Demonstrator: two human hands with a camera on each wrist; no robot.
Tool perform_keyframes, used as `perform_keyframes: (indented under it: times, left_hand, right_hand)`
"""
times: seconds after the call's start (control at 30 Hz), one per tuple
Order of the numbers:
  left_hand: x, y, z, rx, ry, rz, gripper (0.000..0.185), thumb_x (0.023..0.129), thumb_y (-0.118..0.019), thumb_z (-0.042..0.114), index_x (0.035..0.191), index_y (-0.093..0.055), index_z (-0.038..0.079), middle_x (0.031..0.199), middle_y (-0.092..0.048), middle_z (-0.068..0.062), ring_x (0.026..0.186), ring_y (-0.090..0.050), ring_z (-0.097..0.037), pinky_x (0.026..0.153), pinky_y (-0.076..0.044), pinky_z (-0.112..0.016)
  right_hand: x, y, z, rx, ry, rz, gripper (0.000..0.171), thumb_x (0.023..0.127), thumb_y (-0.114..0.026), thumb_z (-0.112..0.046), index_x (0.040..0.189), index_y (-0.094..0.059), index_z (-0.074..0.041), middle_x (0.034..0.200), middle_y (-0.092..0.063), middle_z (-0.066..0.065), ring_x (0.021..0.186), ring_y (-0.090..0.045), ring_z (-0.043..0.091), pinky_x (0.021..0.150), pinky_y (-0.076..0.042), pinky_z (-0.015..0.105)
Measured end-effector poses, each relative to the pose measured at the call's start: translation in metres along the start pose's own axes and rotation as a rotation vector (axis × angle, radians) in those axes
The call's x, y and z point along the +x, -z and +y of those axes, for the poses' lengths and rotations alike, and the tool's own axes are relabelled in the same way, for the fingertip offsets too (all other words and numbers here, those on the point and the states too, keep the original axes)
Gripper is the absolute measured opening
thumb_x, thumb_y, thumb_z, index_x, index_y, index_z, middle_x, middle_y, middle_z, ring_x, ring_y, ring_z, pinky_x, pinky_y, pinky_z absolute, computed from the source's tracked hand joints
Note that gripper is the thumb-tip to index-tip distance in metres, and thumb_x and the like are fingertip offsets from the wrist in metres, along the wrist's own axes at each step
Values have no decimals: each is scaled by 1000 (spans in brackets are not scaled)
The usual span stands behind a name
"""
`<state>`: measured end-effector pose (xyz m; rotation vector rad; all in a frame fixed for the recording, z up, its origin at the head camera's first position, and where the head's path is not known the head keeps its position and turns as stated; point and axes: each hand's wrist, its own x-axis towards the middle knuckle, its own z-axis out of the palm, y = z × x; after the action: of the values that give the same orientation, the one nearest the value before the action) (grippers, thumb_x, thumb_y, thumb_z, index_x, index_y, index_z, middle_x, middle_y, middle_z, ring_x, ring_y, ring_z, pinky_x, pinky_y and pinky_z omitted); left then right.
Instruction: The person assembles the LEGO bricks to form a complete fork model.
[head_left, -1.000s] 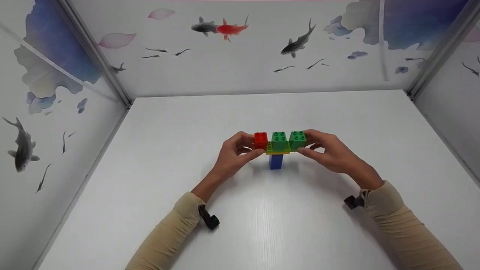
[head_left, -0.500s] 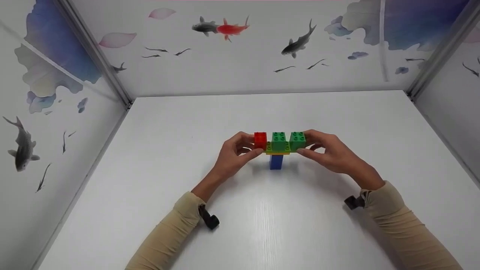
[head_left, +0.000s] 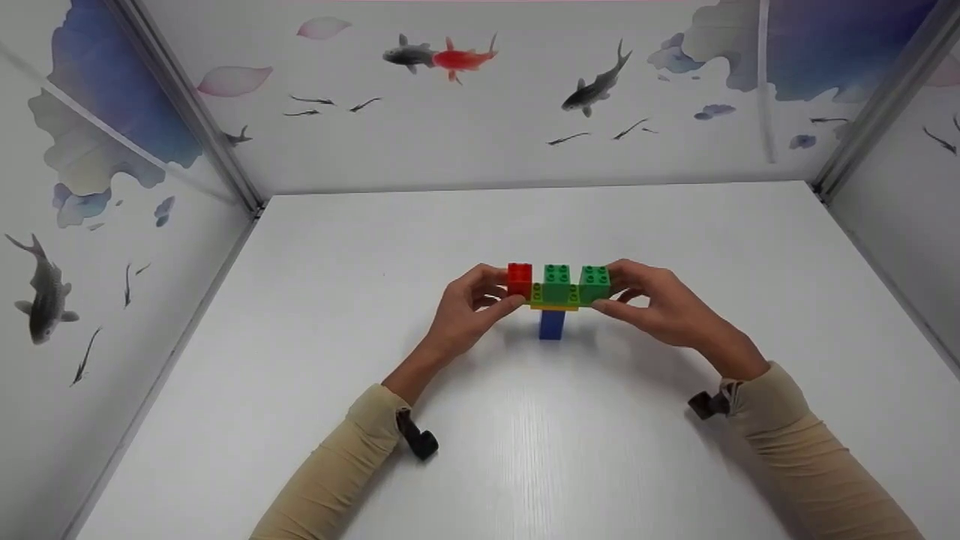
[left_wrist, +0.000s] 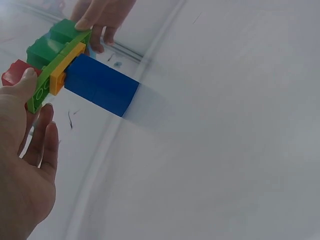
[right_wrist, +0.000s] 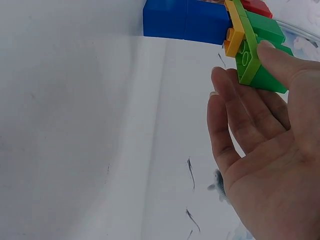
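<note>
A T-shaped structure of toy building bricks stands upright on the table. Its stem is a column of two blue bricks (left_wrist: 102,85), topped by a small yellow-orange brick (right_wrist: 235,41). Across that lies a long light-green plate (head_left: 537,292), which carries a red brick (head_left: 520,279) at the left, a green brick (head_left: 556,283) in the middle and another green brick (head_left: 595,283) at the right. My left hand (head_left: 466,311) pinches the red brick's end, thumb in front. At the opposite end, my right hand (head_left: 656,304) pinches the right green brick, its thumb also in front.
The white table (head_left: 480,450) spreads around the structure. White panels (head_left: 480,142) painted with fish and petals rise at the back and both sides. Small black cameras (head_left: 421,444) hang from both sleeve cuffs.
The row of bricks has tipped very slightly, its right end a touch lower. Both hands keep hold at the same ends.
</note>
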<state>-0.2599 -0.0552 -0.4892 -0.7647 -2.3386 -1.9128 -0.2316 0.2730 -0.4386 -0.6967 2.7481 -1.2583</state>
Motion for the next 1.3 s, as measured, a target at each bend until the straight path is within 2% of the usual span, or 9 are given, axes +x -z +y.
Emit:
perform_keyframes:
  times: [0.57, 0.73, 1.07, 1.3]
  left_hand:
    - [-1, 1, 2, 27, 6, 2, 39, 98, -83, 34, 131, -69, 20, 127, -76, 1, 110, -75, -16, 98, -63, -34]
    - [-1, 2, 3, 41, 4, -10, 38, 97, -83, 36, 129, -69, 21, 128, -75, 2, 108, -75, -16, 97, -64, -34]
    - [-2, 3, 1, 21, 0, -37, 37, 97, -84, 35, 128, -69, 20, 127, -75, 1, 106, -75, -18, 93, -64, -34]
    - [0, 4, 2, 16, -18, -37, 35, 97, -84, 31, 126, -69, 19, 127, -76, 1, 106, -75, -19, 94, -64, -37]
  right_hand:
    - [1, -2, 2, -16, -11, -3, 42, 102, -78, -32, 138, -65, -14, 127, -75, 3, 115, -73, 22, 99, -59, 24]
    - [1, -1, 1, -16, -3, -2, 41, 103, -77, -33, 137, -65, -14, 126, -75, 3, 115, -73, 20, 98, -57, 20]
    - [-1, -2, 0, -21, -5, -2, 39, 103, -76, -31, 137, -65, -13, 126, -75, 3, 114, -74, 21, 102, -61, 36]
    - [0, -1, 0, -10, -11, -6, 44, 103, -77, -32, 141, -65, -11, 128, -75, 5, 116, -73, 23, 102, -60, 34]
